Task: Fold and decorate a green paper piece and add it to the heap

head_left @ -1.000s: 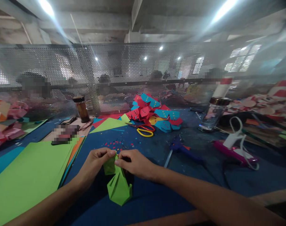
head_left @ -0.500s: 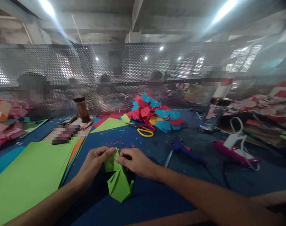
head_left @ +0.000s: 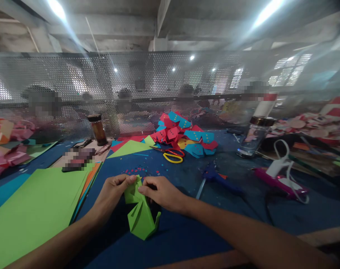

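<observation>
Between my two hands is a folded piece of bright green paper, creased into a faceted shape with a narrow waist and a small upturned tip at its lower right. My left hand pinches its upper left edge between thumb and fingers. On the upper right side my right hand grips the same paper, thumb in front and fingertips partly hidden behind it. Tiny red and blue paper dots lie scattered just beyond the hands. Scissors with yellow and red handles rest farther off.
Green paper sheets are stacked at left. Folded red and blue paper pieces are heaped near a perforated metal screen. At right lie a blue glue gun, a pink device with a white cord, and a clear bottle. A brown jar stands back left.
Both hands keep their hold in nearly the same place. The green paper's lower right tip has shifted slightly outward and up.
</observation>
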The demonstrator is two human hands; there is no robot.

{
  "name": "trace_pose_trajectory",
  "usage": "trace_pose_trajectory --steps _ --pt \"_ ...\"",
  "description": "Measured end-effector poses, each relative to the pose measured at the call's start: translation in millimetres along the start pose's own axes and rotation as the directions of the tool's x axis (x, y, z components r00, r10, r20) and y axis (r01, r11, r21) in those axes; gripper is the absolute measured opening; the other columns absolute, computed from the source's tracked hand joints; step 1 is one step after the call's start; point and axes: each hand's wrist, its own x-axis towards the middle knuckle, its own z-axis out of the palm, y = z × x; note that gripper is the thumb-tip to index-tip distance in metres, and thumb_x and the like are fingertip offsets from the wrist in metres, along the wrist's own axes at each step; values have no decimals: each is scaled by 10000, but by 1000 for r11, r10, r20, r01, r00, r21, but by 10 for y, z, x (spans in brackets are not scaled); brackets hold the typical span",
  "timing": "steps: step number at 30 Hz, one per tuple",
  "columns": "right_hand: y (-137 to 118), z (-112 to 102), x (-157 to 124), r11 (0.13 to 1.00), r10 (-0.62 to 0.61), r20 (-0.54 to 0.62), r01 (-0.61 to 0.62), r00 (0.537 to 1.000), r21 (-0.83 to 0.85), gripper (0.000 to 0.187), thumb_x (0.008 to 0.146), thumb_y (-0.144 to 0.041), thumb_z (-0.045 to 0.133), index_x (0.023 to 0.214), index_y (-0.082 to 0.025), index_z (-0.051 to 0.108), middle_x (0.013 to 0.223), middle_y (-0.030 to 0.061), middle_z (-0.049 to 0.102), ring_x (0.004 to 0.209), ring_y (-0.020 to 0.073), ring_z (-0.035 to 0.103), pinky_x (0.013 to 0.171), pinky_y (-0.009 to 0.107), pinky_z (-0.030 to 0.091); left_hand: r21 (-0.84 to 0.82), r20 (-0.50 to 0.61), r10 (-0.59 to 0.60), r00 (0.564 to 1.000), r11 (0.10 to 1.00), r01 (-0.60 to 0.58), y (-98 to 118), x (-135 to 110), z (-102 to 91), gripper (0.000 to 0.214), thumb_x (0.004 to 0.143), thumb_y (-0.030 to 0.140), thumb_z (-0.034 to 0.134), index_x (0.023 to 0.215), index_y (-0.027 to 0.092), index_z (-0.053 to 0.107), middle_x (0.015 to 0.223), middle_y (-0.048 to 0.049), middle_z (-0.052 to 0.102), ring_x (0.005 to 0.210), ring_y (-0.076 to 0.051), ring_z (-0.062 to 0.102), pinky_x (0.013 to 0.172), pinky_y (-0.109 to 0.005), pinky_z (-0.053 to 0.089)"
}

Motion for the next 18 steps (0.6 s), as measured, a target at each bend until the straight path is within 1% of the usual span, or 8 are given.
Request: trace_pose_trajectory --steps 5,9,12,16,18 --pt "12 -2 3 1000 -8 0 8 1000 -11 281 886 -350 544 671 -173 508 573 -39 535 563 99 470 538 218 311 2 -8 -2 1000 1000 2 -8 7 3 448 672 570 727 613 137 633 557 21 525 520 -103 429 511 -219 342" --pt "17 4 3 1000 -8 8 8 1000 -1 280 885 -353 548 673 -174 505 580 -42 537 567 101 480 536 216 318 -43 22 -23 999 999 24 4 0 12 448 687 571 718 610 142 612 531 32 505 481 -90 409 479 -210 318" --pt "6 14 -6 1000 1 30 -1 1000 5 269 886 -339 550 677 -173 516 577 -41 543 567 104 491 537 215 327 -83 37 -15 999 996 18 4 10 11 416 684 545 730 634 144 634 543 27 534 485 -97 438 486 -210 339" --pt "-3 20 -15 1000 -2 66 2 998 3 276 890 -339 546 674 -167 532 583 -38 545 570 105 498 543 214 337 -67 62 0 998 998 4 -2 24 6 371 668 501 759 639 147 651 564 21 570 497 -99 473 497 -206 356" --pt "5 18 -12 1000 -11 68 11 998 -2 296 893 -358 539 669 -165 532 595 -36 539 574 104 488 543 216 335 -64 47 10 999 998 -7 -3 23 6 362 662 488 765 626 150 642 557 26 560 494 -94 465 492 -202 351"
